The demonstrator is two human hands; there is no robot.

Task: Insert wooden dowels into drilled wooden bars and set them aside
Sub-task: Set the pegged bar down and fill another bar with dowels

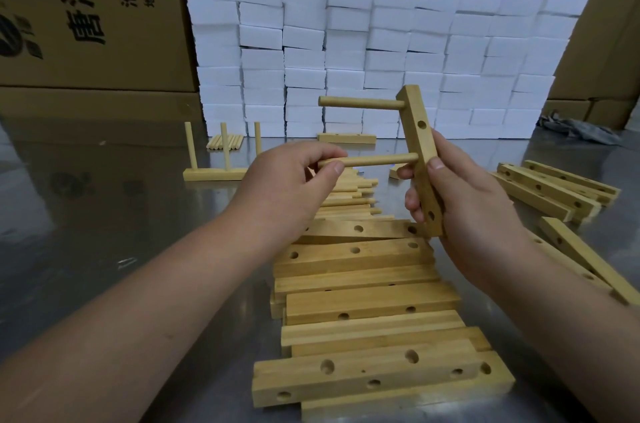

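Drilled bar [423, 159] is held upright above the bar pile [363, 284] by right hand [474, 201], fingers curled round it. Second dowel [377, 159] is pinched by left hand [294, 180] at the bar's hole; upper dowel [360, 103] already seated.

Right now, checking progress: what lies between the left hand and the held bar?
Head view: only a dowel, pinched by the left hand, its tip at the bar.

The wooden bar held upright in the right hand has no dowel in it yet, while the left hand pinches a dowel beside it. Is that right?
Not quite. In the head view the wooden bar in the right hand already has one dowel sticking out near its top end. The rest holds: the left hand pinches a second dowel beside it.
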